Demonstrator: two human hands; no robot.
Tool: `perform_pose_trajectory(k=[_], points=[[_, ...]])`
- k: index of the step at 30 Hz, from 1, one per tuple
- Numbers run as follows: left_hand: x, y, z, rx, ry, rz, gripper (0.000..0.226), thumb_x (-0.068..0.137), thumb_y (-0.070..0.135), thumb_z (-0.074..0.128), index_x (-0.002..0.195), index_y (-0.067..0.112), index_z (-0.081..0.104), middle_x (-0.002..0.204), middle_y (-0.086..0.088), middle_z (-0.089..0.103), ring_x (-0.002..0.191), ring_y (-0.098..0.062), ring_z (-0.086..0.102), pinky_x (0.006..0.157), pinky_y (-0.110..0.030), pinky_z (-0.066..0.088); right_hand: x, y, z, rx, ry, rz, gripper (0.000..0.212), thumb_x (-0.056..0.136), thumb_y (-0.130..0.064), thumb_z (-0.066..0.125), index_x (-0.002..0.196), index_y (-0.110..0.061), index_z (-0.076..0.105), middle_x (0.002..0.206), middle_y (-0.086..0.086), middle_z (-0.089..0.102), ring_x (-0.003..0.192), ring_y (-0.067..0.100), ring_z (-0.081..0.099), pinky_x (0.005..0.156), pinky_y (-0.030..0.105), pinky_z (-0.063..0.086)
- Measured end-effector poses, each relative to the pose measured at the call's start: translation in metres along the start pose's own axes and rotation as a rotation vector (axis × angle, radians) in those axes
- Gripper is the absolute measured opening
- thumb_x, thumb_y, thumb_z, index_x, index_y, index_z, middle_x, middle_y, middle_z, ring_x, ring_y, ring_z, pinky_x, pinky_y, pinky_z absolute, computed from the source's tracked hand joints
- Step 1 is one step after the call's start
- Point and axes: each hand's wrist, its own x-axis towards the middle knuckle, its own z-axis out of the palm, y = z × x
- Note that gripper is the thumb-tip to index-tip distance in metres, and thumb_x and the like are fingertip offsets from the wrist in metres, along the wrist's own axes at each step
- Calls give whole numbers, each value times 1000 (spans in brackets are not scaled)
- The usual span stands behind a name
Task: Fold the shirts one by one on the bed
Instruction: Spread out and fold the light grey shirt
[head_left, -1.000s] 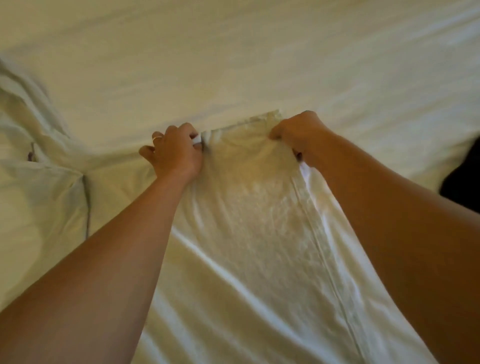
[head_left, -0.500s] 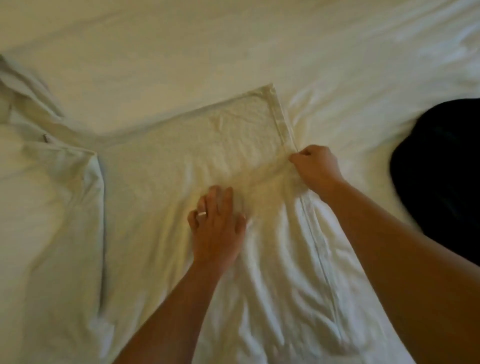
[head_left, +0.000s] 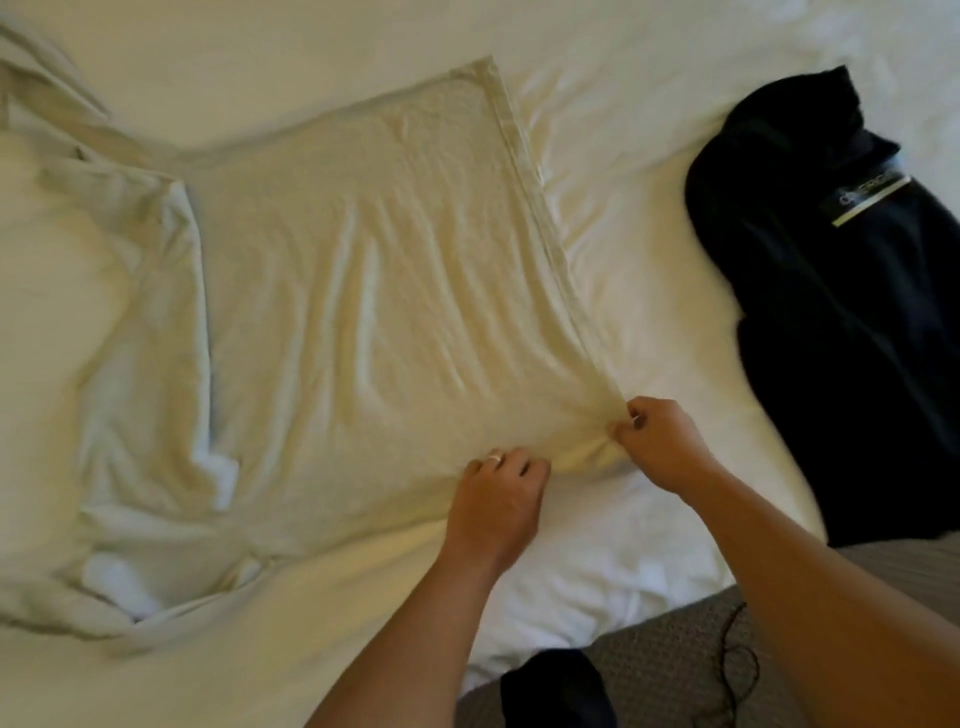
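A cream shirt (head_left: 353, 291) lies spread flat on the bed (head_left: 623, 93), wrinkled across the middle, its hem running diagonally at the right. Right hand (head_left: 660, 441) pinches the near corner of that hem, fingers curled on the fabric. Left hand (head_left: 498, 499) — ring on one finger — grips the shirt's near edge just beside it, fingers curled under. A dark shirt (head_left: 831, 312) lies well apart at the right, on the same bed. Carpet (head_left: 675, 670) shows below the bed's edge.
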Motion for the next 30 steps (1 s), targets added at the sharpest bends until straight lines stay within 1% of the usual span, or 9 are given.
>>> perform_pose_trajectory(k=[3, 6, 8, 10, 13, 16, 20, 24, 30], points=[[-10, 14, 1, -128, 31, -62, 13, 91, 25, 61, 102, 22, 66, 98, -2, 61, 87, -30, 61, 73, -39, 49, -17, 1, 10, -119, 138, 63, 8, 92, -22, 61, 97, -16, 58, 95, 1, 60, 77, 23, 57, 61, 34, 42], [-29, 9, -12, -237, 17, -200, 36, 94, 33, 53, 127, 23, 59, 122, -2, 57, 108, -27, 56, 92, -42, 44, -32, -17, 20, -290, 326, 11, 35, 90, -21, 59, 124, -19, 52, 121, 4, 48, 99, 27, 52, 71, 34, 39], [-52, -18, -27, -304, 119, -293, 39, 93, 35, 50, 128, 21, 60, 122, -2, 59, 110, -27, 57, 92, -42, 44, -41, -42, 37, -368, 362, -137, 39, 91, -22, 61, 128, -15, 52, 126, 8, 48, 112, 30, 50, 76, 37, 44], [-84, -61, -39, -309, 267, -382, 37, 89, 35, 50, 118, 17, 65, 111, -4, 63, 99, -30, 62, 84, -42, 49, -48, -71, 66, -426, 304, -287, 33, 93, -25, 61, 124, -14, 57, 125, 8, 52, 116, 31, 50, 82, 39, 46], [-151, -144, -52, -212, 434, -554, 33, 85, 29, 52, 108, 13, 69, 103, -7, 66, 89, -34, 64, 76, -44, 52, -66, -119, 135, -447, 112, -484, 25, 94, -25, 59, 116, -13, 64, 114, 5, 60, 108, 28, 56, 80, 35, 48], [-216, -214, -66, -82, 497, -722, 33, 82, 24, 53, 107, 11, 70, 102, -11, 66, 90, -38, 63, 76, -46, 51, -94, -161, 205, -461, -58, -572, 22, 94, -24, 57, 113, -15, 67, 108, 2, 62, 104, 25, 59, 80, 33, 48], [-301, -295, -79, -11, 343, -834, 44, 79, 28, 52, 118, 14, 64, 122, -11, 64, 114, -38, 58, 89, -50, 45, -139, -203, 292, -488, -132, -713, 21, 93, -21, 56, 109, -14, 67, 110, 6, 60, 103, 28, 56, 80, 37, 51], [-353, -351, -84, 118, 65, -704, 63, 70, 39, 56, 131, 24, 58, 136, -1, 54, 128, -31, 48, 99, -49, 36, -165, -216, 341, -581, -138, -688, 24, 90, -25, 52, 104, -13, 66, 114, 9, 56, 106, 31, 50, 84, 45, 52], [-369, -384, -86, 16, 83, -629, 80, 65, 29, 74, 139, 25, 43, 140, -6, 43, 128, -31, 49, 105, -49, 34, -175, -220, 352, -554, -75, -578, 29, 81, -24, 68, 108, -14, 64, 118, 7, 51, 115, 32, 49, 89, 44, 51]])
